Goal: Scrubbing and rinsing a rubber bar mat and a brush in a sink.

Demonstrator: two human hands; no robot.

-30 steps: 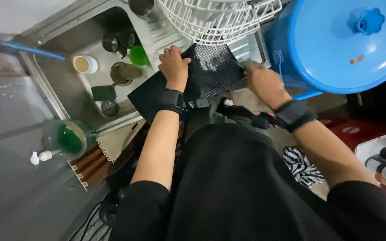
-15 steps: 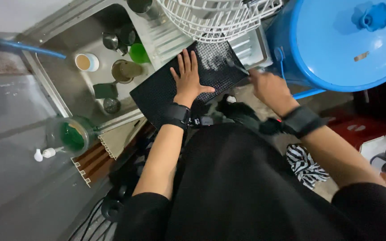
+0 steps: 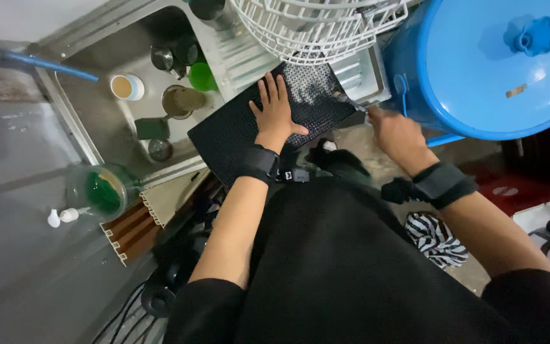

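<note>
Head view: left hand (image 3: 275, 112) flat, fingers spread, pressing black dimpled rubber mat (image 3: 237, 130) at frame centre; right hand (image 3: 394, 130) blurred, grasping mat's right corner.

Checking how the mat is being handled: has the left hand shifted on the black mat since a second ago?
Yes. The left hand slid from the black mat edge nearest the white rack toward its middle, now lying flat.
</note>
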